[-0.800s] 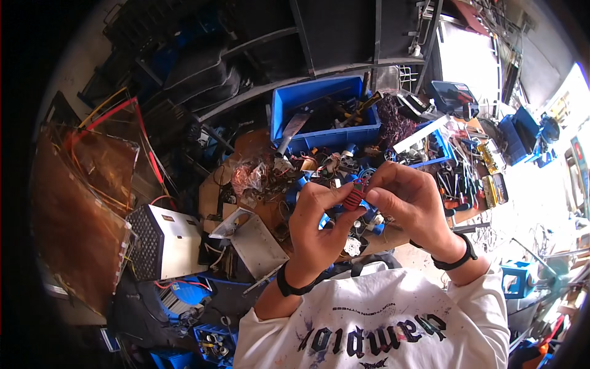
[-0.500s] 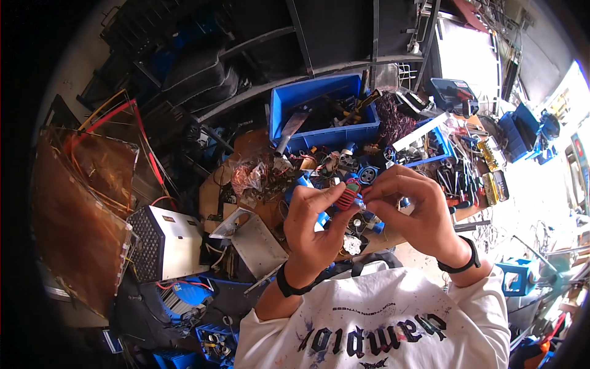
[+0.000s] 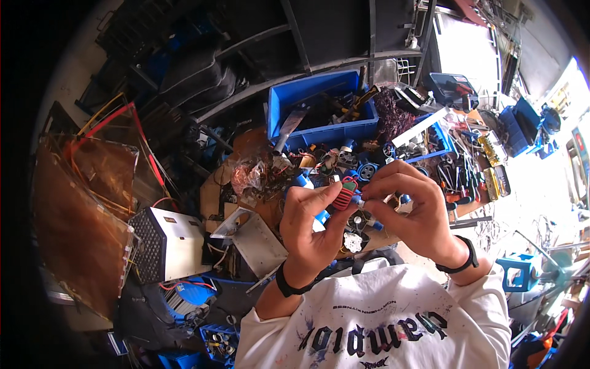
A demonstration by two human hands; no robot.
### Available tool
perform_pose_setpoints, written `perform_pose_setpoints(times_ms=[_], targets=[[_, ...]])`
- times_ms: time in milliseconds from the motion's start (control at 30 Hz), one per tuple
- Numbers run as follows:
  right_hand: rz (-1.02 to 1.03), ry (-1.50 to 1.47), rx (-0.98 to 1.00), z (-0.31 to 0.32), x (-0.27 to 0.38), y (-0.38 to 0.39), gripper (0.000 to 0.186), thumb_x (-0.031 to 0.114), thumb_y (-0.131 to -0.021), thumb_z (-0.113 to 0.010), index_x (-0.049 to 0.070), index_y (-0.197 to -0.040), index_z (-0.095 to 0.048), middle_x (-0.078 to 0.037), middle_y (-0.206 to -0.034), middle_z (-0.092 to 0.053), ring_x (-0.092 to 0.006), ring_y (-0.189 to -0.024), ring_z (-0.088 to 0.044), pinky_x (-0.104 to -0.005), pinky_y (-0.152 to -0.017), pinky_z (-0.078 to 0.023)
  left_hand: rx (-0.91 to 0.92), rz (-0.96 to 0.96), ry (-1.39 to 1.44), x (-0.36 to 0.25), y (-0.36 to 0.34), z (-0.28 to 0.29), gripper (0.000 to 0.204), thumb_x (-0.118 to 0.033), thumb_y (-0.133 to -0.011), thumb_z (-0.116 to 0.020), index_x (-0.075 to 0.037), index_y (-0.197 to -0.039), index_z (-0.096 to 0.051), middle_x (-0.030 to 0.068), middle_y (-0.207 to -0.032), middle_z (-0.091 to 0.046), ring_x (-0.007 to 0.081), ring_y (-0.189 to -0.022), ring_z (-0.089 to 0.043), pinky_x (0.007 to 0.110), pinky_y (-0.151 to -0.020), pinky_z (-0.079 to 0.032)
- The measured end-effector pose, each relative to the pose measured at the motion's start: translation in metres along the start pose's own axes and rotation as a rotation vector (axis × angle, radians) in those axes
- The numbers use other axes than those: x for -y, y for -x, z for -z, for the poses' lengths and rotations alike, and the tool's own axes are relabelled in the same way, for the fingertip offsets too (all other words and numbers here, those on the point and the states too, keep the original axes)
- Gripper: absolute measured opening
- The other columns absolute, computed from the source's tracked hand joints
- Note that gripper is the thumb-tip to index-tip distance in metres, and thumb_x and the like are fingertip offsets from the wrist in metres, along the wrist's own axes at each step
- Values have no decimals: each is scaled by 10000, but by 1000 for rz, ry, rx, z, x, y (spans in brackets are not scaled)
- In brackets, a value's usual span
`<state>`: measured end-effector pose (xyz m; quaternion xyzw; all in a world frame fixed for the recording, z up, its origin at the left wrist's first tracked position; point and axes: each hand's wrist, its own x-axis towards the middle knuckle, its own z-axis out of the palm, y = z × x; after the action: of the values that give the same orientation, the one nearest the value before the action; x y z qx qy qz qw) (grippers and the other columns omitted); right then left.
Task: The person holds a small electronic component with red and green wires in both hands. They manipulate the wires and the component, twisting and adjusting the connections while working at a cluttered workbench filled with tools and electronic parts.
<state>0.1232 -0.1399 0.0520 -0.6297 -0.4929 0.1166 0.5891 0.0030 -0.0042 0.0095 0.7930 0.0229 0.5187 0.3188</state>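
Our left fingers [image 3: 319, 198] pinch a stripy, oval red-and-green coil [image 3: 344, 198]. At its three o'clock, we cannot tell if our right fingers [image 3: 382, 213] pinch anything.
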Motion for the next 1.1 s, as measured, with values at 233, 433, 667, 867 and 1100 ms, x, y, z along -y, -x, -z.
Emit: perform_pose_setpoints(times_ms=[233,433,667,867,1100], targets=[[62,-119,-60,-4,-8,1,151,-56,-771,-709,15,-901,-678,-87,-935,-632,-175,-852,-644,-288,-752,-518,-27,9,37,3,3,1,492,7,-688,-823,-30,-1138,-629,84,-935,-639,195,-773,-584,286,-666,-466],[99,-202,-86,-7,-13,1,165,-64,-769,-714,21,-907,-682,-87,-934,-635,-169,-849,-634,-282,-746,-516,-34,10,25,2,3,3,486,-12,-683,-833,-18,-1123,-627,76,-908,-627,198,-765,-583,287,-664,-461],[131,-175,-95,-9,-12,1,178,-52,-763,-730,38,-913,-697,-103,-955,-644,-190,-873,-646,-283,-736,-526,-42,36,57,6,5,3,482,-9,-682,-833,-16,-1118,-626,81,-914,-628,197,-763,-584,286,-669,-461],[190,-107,-106,-12,-10,3,189,-45,-746,-747,41,-906,-698,-118,-972,-655,-207,-871,-667,-295,-733,-538,-42,37,75,7,5,4,486,8,-677,-830,-15,-1117,-624,86,-925,-630,196,-774,-593,285,-681,-470],[198,-62,-91,-15,-8,3,209,-51,-719,-756,49,-894,-704,-118,-983,-669,-208,-855,-667,-296,-705,-538,-55,33,60,6,4,5,483,18,-674,-828,-13,-1111,-626,89,-923,-629,200,-774,-604,287,-680,-481]])
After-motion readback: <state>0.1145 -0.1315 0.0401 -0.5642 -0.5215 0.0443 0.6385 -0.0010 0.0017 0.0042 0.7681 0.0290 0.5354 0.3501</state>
